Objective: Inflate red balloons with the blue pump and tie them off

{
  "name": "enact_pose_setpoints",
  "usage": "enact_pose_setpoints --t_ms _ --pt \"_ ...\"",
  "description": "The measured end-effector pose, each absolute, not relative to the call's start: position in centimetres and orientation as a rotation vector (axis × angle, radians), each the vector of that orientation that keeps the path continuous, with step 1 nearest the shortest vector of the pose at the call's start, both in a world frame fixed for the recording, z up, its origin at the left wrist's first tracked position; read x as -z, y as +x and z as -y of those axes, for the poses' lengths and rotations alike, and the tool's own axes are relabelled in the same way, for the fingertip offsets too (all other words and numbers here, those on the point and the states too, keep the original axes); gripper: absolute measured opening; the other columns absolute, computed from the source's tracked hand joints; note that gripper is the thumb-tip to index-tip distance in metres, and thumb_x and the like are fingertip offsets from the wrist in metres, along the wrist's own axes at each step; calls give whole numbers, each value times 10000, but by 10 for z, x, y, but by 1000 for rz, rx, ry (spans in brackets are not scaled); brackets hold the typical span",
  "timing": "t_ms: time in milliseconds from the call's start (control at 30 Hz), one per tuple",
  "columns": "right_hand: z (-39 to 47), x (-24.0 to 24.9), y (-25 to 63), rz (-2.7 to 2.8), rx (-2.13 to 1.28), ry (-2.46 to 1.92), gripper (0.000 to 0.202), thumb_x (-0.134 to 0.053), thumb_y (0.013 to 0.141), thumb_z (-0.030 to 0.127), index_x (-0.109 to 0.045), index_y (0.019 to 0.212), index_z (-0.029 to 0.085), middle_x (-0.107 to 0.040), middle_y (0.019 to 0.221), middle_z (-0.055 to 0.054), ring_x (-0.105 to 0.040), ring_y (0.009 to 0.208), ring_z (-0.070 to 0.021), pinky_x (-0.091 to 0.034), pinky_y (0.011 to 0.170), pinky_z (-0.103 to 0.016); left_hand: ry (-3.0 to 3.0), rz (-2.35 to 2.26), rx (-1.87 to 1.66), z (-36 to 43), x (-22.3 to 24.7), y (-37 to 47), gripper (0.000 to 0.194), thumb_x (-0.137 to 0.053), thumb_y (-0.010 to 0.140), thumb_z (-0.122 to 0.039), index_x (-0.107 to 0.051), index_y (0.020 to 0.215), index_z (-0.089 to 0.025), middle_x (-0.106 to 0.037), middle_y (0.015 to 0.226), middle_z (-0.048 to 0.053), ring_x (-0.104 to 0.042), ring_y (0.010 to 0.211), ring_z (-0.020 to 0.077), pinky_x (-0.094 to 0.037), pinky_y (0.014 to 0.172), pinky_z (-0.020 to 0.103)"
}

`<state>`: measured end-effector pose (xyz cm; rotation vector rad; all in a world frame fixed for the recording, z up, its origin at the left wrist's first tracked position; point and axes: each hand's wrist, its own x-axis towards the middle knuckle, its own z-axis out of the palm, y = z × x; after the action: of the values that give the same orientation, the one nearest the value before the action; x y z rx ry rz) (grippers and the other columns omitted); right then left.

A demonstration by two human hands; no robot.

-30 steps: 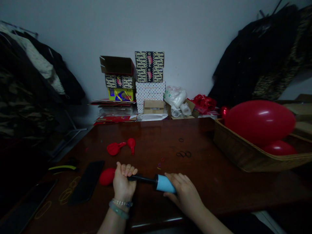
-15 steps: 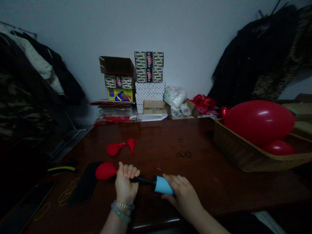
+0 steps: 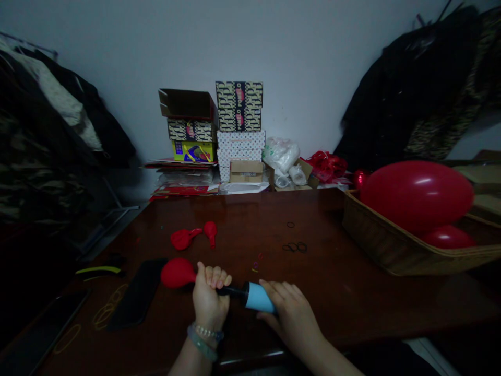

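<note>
My left hand (image 3: 211, 295) is closed around the neck of a small, partly filled red balloon (image 3: 177, 273) and the black nozzle end of a balloon pump. The balloon's round end sticks out to the left of my fist, and its neck is hidden inside. My right hand (image 3: 293, 313) wraps the light blue barrel of the balloon pump (image 3: 259, 297). A short black stretch of the pump shows between both hands. Beyond my left hand, two flat red balloons (image 3: 183, 238) lie on the table.
A wicker basket (image 3: 385, 248) with large red balloons (image 3: 417, 196) stands at the right. Black rubber bands (image 3: 295, 247) lie mid-table (image 3: 250, 214). At the left are a dark phone (image 3: 139, 292), yellow rubber bands (image 3: 104, 316) and another dark flat device (image 3: 45, 329). Stacked boxes (image 3: 239, 107) stand behind.
My left hand has moved right with the balloon, closer to my right hand. Less of the pump's black part shows between them. The blue barrel has shifted slightly left.
</note>
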<state>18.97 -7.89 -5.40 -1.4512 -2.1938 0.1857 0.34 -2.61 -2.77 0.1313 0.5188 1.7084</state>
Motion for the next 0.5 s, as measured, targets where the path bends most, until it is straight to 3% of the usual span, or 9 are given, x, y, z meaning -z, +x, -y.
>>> enact_pose_setpoints --t_ms 500 --pt "82 55 178 2163 -182 -1471 637 -742 743 327 -485 1321 254 -632 1168 -67 -561 974 -260 -402 866 -402 96 -505 -1688 27 22 8 507 -605 834 -336 -233 524 -186 -236 423 -81 -245 349 53 -230 393 222"
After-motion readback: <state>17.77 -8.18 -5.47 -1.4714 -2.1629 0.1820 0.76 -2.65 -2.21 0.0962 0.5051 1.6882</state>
